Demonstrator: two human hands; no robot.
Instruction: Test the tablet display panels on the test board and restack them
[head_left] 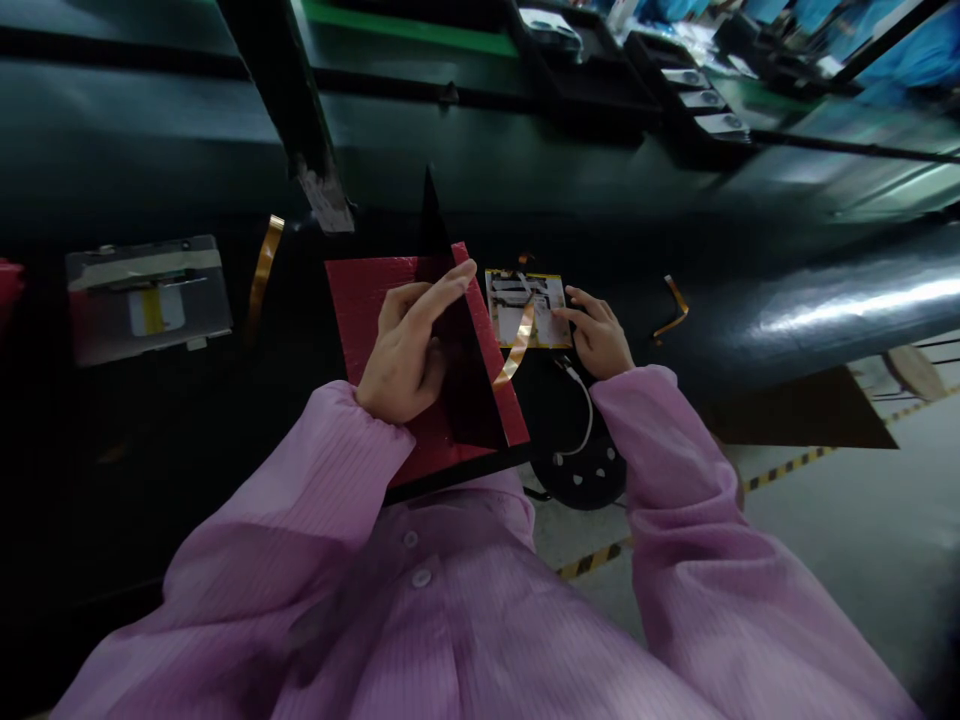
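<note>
Head view: the left hand (409, 350) lay on a red pouch (360, 300) at the near edge of the dark bench (150, 150). Its fingers were stretched almost straight toward the pouch's upper right corner, and the thumb was folded in beside a dark sheet (469, 385) that covered the right part of the pouch. Whether the hand clamped the pouch or only pressed on it could not be told. The pouch sat tilted, with its lower edge overhanging the near edge of the bench.

The right hand (600, 335) was loosely spread and enclosed nothing. Its fingertips touched the right edge of a flat labelled pack (540, 298), which lay on the bench just beside the pouch's right edge. An amber ribbon (517, 350) curved from the pack down across the pouch's right edge. A white cable (586, 410) ran from below the pack to a black disc (589, 480) at the near edge.

Toward the left end of the bench lay a grey panel (146, 300), with an amber strip (262, 270) just beside it. A second, bent amber strip (673, 305) lay to the right of the right hand, apart from it.
</note>
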